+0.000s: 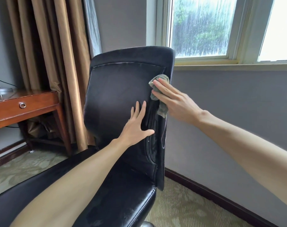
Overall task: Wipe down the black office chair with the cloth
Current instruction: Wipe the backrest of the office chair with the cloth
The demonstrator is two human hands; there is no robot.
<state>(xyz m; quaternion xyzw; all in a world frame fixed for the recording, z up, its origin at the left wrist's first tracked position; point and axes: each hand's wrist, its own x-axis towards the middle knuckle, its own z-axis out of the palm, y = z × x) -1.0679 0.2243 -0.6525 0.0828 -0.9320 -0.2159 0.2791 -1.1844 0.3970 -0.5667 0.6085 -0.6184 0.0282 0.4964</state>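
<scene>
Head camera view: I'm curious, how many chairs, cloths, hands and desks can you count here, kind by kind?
Chairs: 1, the black office chair
Cloths: 1, the grey cloth
Hands: 2, the left hand flat on the chair back, the right hand pressing the cloth to its edge
Desks: 1, the wooden desk
Total: 5

Head camera, near chair [116,89] (seemingly downward)

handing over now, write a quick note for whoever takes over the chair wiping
Left hand: fingers straight, flat on the front of the chair backrest, steadying it.
Right hand: flat fingers press the grey cloth against the backrest's right edge, upper half.
Done: cannot tell which parts are wiped.
Left: likely the rest of the backrest and the seat.
</scene>
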